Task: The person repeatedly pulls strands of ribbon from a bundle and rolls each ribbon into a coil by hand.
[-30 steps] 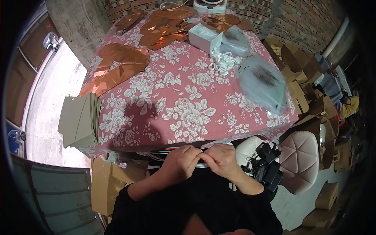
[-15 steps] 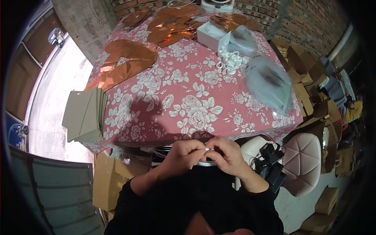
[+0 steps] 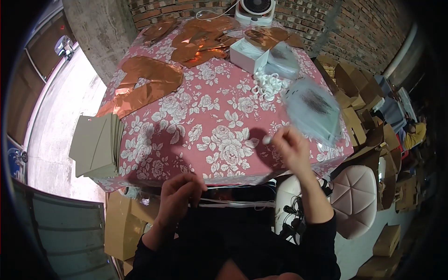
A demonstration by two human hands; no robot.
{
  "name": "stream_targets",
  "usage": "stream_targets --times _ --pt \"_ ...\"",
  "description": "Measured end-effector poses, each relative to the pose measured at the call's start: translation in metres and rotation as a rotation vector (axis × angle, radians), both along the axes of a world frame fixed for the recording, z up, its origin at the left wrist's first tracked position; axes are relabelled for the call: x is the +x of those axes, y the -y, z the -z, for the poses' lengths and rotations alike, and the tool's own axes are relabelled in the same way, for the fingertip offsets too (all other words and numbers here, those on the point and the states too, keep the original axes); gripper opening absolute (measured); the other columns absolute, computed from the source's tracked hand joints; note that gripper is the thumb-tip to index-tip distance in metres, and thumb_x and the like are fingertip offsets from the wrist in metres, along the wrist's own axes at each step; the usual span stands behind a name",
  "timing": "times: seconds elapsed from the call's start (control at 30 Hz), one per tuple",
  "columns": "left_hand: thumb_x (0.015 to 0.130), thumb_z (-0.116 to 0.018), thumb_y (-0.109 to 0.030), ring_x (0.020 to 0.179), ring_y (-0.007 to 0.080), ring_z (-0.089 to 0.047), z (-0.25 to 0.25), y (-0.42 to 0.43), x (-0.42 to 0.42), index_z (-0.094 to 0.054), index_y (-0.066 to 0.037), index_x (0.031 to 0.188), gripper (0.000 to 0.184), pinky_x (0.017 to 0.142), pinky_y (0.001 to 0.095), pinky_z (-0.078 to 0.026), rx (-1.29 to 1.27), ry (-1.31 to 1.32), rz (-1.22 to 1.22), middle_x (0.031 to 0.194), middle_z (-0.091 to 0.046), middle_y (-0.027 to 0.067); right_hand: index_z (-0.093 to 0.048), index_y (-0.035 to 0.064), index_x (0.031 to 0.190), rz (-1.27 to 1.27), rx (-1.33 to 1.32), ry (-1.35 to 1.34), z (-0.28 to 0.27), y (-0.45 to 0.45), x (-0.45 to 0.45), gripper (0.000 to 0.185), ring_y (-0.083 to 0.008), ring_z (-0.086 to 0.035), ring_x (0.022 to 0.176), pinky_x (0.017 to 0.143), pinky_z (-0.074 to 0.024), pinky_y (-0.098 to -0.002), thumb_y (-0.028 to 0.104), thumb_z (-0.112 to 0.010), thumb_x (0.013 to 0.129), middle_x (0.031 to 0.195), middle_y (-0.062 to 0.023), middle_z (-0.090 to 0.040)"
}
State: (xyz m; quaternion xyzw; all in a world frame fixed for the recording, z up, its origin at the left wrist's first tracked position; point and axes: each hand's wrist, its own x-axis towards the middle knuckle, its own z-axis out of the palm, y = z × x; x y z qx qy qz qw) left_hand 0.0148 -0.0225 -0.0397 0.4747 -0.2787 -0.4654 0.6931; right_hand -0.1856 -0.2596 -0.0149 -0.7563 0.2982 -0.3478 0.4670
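My right hand [image 3: 293, 145] is over the front right of the flowered pink tablecloth [image 3: 196, 102], its thumb and forefinger pinched on a small white piece [image 3: 267, 140]. My left hand [image 3: 177, 198] hangs just in front of the table's near edge, fingers curled together; whether it holds anything is too small to tell. Behind my right hand lies a pile of small white rings [image 3: 270, 85], with clear plastic bags [image 3: 312, 109] beside it. A white box [image 3: 248, 56] stands behind the rings.
Copper foil shapes [image 3: 154, 84] lie on the table's left and back. A stack of grey-green cards [image 3: 95, 145] sits at the front left corner. A fan [image 3: 255, 10] stands at the back. Stools [image 3: 353, 200] and cardboard boxes [image 3: 386, 140] are on the right.
My hands, together half a second ago, have parted. My right hand has moved forward and right over the table with the white piece; my left has moved left.
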Motion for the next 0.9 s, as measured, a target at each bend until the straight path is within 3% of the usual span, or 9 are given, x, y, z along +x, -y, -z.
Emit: stream_targets --times 0.13,0.2,0.3,0.4,0.53,0.6,0.73,0.8,0.9 --pt "0.095 -0.052 -0.011 0.057 0.0072 -0.051 0.007 -0.013 -0.002 -0.065 0.003 0.088 0.021 0.049 0.0209 -0.039 0.155 0.078 0.098 0.067 -0.056 0.0025 -0.056 0.0024 0.086 0.152 -0.093 0.031 0.013 0.08 0.02 0.008 -0.005 -0.051 0.069 0.06 -0.0427 -0.0215 0.006 -0.062 0.09 0.077 -0.0003 -0.058" --pt "0.096 -0.052 -0.012 0.057 0.0069 -0.052 0.011 -0.015 -0.004 -0.065 0.002 0.086 0.021 0.049 0.0209 -0.039 0.189 0.083 0.101 0.066 -0.056 0.0021 -0.06 0.0002 0.093 0.327 -0.455 -0.133 0.017 0.106 0.029 0.009 -0.0153 -0.062 0.072 0.066 -0.0488 -0.0284 0.007 -0.064 0.089 0.08 -0.009 -0.064" --pt "0.096 -0.053 -0.012 0.057 0.0071 -0.052 0.017 -0.018 -0.004 -0.066 0.001 0.089 0.019 0.049 0.0212 -0.041 0.2 0.05 0.082 0.07 -0.06 0.004 -0.064 -0.0006 0.099 0.305 -0.565 -0.311 0.026 0.127 0.034 0.016 -0.0292 -0.068 0.081 0.073 -0.0514 -0.0343 0.01 -0.065 0.087 0.088 -0.0188 -0.068" --pt "0.096 -0.052 -0.011 0.058 0.0081 -0.053 0.03 -0.027 0.0 -0.066 0.001 0.092 0.019 0.05 0.0216 -0.042 0.223 0.033 0.012 0.077 -0.065 0.0073 -0.068 -0.0003 0.101 0.277 -0.701 -0.336 0.028 0.127 0.017 0.02 -0.0363 -0.067 0.086 0.074 -0.0517 -0.037 0.013 -0.067 0.086 0.094 -0.0213 -0.068" --pt "0.096 -0.049 -0.009 0.058 0.0091 -0.054 0.044 -0.041 0.008 -0.065 0.003 0.093 0.02 0.051 0.0223 -0.043 0.326 0.076 -0.063 0.085 -0.068 0.0105 -0.066 -0.0012 0.095 0.279 -0.769 -0.168 -0.002 0.065 -0.011 0.009 -0.0283 -0.065 0.074 0.066 -0.0494 -0.0317 0.006 -0.061 0.091 0.083 -0.0143 -0.066" --pt "0.096 -0.051 -0.01 0.06 0.0061 -0.054 0.051 -0.045 0.011 -0.066 0.004 0.099 0.02 0.052 0.0201 -0.043 0.312 0.136 -0.062 0.083 -0.067 0.0067 -0.064 -0.0013 0.091 0.265 -0.645 -0.271 -0.008 0.022 -0.028 0.008 -0.0249 -0.064 0.07 0.062 -0.0474 -0.0301 0.006 -0.061 0.091 0.079 -0.0127 -0.064" --pt "0.096 -0.049 -0.012 0.057 0.0089 -0.053 0.064 -0.046 0.006 -0.065 0.002 0.091 0.022 0.05 0.0226 -0.043 0.445 0.157 -0.073 0.08 -0.066 0.0078 -0.064 0.0017 0.083 -0.16 -0.699 -0.173 0.024 -0.035 -0.059 0.008 -0.024 -0.06 0.06 0.055 -0.0462 -0.0336 0.009 -0.065 0.087 0.07 -0.0102 -0.06" --pt "0.096 -0.05 -0.013 0.057 0.0083 -0.053 0.071 -0.045 0.004 -0.066 0.002 0.091 0.022 0.05 0.0225 -0.042 0.488 0.158 -0.031 0.078 -0.066 0.0067 -0.064 0.0058 0.078 -0.552 -0.443 -0.208 0.049 -0.048 -0.07 0.012 -0.0297 -0.061 0.062 0.054 -0.0457 -0.0371 0.015 -0.07 0.083 0.069 -0.0115 -0.061" --pt "0.096 -0.052 -0.016 0.056 0.007 -0.051 0.078 -0.041 0.0 -0.066 0.001 0.091 0.022 0.048 0.0222 -0.041 0.558 0.175 0.035 0.075 -0.065 0.0043 -0.064 0.0065 0.081 -0.557 -0.367 -0.495 0.118 -0.065 -0.074 0.011 -0.0311 -0.064 0.064 0.055 -0.0477 -0.0395 0.015 -0.071 0.081 0.07 -0.0106 -0.062"
